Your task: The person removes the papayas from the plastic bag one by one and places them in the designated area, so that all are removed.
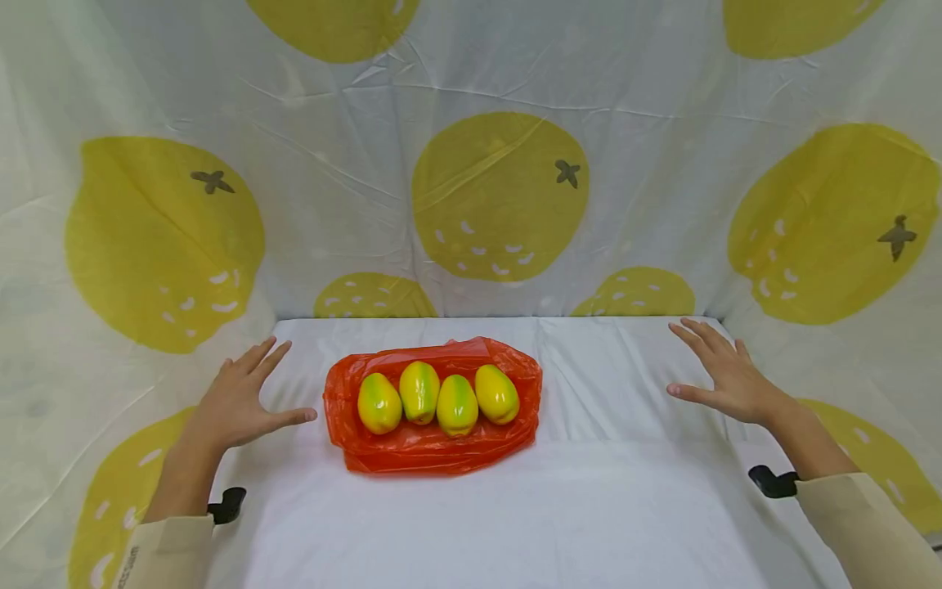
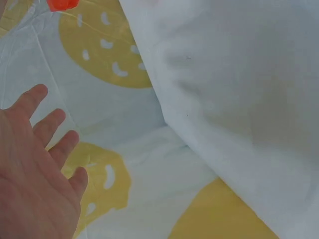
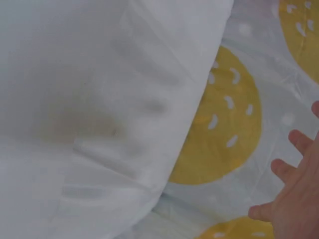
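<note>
Several glossy, oval, yellow fruits with green streaks sit side by side in a row on a crumpled red plastic bag, left of the table's middle. To the left of the bag hovers my left hand, fingers spread and thumb pointing at the bag's edge, holding nothing. My right hand is raised over the right side of the table, well apart from the bag, its fingers also spread and bare. In the left wrist view a bit of red shows at the top edge.
A white cloth covers the table. Behind it and on both sides hangs a white curtain with large yellow fruit prints. Black wrist mounts sit by each beige sleeve.
</note>
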Demonstrator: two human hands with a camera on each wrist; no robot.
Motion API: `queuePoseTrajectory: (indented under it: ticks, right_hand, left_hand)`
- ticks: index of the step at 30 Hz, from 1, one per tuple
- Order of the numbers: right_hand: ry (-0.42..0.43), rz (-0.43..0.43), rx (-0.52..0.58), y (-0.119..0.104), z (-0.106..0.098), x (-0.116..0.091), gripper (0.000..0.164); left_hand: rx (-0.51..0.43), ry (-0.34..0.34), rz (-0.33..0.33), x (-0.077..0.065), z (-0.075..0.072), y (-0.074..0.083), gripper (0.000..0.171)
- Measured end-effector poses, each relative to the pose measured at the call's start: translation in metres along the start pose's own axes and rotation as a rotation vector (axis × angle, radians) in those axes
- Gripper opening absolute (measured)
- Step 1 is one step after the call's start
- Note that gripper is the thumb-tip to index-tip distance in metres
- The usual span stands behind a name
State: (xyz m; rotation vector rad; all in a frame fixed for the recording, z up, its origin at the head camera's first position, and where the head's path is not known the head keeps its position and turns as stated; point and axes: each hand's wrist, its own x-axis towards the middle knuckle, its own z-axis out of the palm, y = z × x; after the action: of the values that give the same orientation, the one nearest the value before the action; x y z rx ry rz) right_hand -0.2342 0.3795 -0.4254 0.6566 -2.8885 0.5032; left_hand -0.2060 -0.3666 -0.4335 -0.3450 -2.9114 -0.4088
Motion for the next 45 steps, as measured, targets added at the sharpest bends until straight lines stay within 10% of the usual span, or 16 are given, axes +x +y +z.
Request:
queuePoseTrajectory:
  ticks: [15, 45]
  right_hand:
    - [0.057, 0.034, 0.059, -0.003, 0.019, 0.003, 0.08]
    - [0.082, -0.002, 0.318, -0.083, 0.082, 0.057, 0.067]
  left_hand:
    - [-0.178, -0.013, -0.032, 0.004, 0.02, 0.01, 0.098]
    - [-0.413, -0.026, -0.02, 0.013, 0.063, 0.035, 0.083]
